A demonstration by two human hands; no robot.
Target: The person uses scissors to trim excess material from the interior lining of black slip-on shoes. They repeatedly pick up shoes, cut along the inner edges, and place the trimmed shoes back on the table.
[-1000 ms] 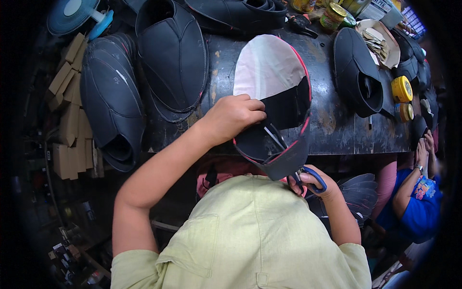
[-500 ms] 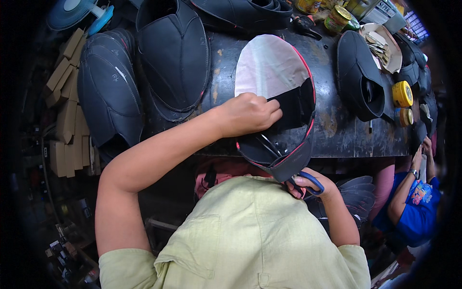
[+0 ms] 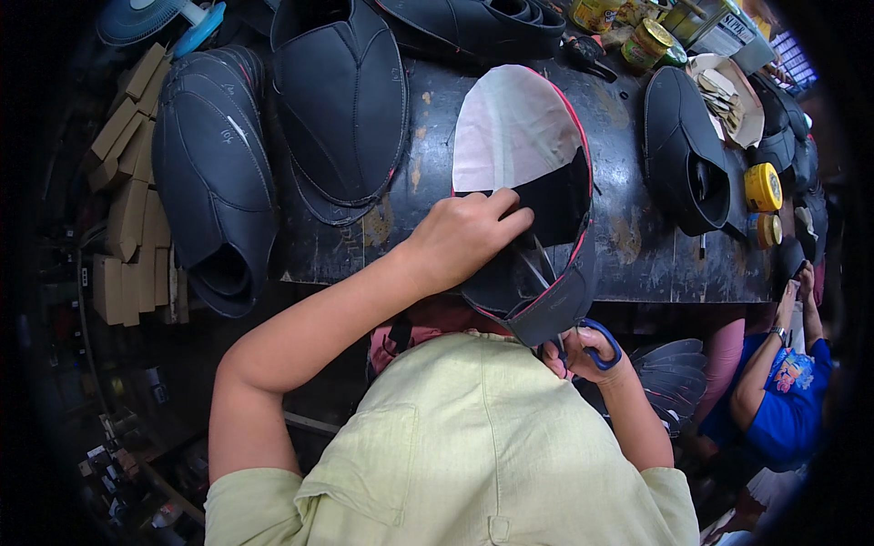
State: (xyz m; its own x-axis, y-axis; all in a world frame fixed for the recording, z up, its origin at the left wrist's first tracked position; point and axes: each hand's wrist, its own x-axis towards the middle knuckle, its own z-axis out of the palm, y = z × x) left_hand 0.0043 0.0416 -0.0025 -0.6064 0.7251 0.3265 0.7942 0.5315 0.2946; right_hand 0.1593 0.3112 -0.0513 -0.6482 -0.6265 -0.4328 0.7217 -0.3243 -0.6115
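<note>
A black shoe upper with a pale lining and red edging lies inside out, partly over the table's near edge. My left hand is closed in a pinch on the black lining at its middle. My right hand, below the upper's near end, grips the blue handles of scissors. Their metal blades show inside the upper's opening, close to my left fingertips. What exactly lies between the blades I cannot tell.
Stacked black uppers and another upper lie on the left of the dark, worn table. More uppers, yellow jars and a tray of small pieces stand right. A co-worker in blue sits at the right.
My left hand has come slightly nearer, still pinching the lining. The scissors' blades reach higher inside the upper, and my right hand has shifted a little to the right.
</note>
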